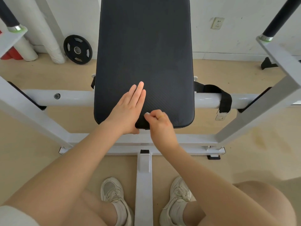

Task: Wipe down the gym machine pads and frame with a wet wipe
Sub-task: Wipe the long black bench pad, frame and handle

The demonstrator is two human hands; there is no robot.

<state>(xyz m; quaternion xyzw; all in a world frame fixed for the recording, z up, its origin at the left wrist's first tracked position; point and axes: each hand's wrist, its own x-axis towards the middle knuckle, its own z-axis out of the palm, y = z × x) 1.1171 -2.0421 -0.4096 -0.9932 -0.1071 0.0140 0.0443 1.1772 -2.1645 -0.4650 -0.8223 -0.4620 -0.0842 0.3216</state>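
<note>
The black bench pad [145, 54] fills the middle of the view, sloping away from the person, and everything else is placed against it. The left hand [128, 110] lies flat on the pad's near end, fingers straight and together, closed on nothing. Just beside it, at the pad's near edge, the right hand [157, 121] is curled with fingertips pinched together; a ring shows on one finger. Something small and pale peeps out at the fingertips, which may be a corner of the wet wipe, but it is too small to say; no wipe is plainly in view.

The pad looks like textured vinyl over foam: it should give a little under pressure and wipe easily, turning slick once damp. A wipe itself would be limp and light, best bunched under flat fingers, not pinched. The white frame [68, 97] passes under the pad on both sides and is rigid painted steel, smooth to wipe.

A black strap [225, 100] with a buckle hangs on the tube right of the pad. A weight plate [77, 49] leans on the wall left of it. The pad's far end and the upright bars are cut off.
</note>
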